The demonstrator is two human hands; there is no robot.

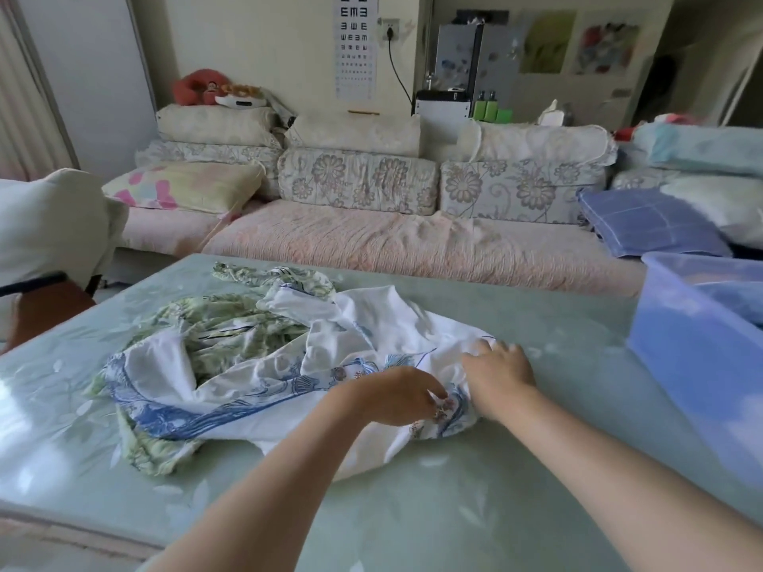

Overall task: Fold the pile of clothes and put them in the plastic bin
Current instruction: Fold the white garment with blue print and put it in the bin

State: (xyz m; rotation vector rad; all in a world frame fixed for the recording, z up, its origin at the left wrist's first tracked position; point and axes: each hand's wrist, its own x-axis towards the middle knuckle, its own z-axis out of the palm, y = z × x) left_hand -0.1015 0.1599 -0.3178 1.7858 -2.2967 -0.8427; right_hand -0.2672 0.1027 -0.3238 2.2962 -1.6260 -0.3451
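A crumpled white garment with blue print (264,377) lies on the pale green table (475,501), over a green leaf-patterned garment (231,328). My left hand (396,396) pinches the white garment's right end with curled fingers. My right hand (499,373) is just beside it, its fingers bent down into the same bunch of cloth. The translucent blue plastic bin (693,348) stands at the table's right edge, with some blue fabric showing inside it.
A sofa (371,241) with floral cushions runs behind the table. A folded blue cloth (648,222) lies on its right end. A chair with a white cover (49,233) stands at the table's left.
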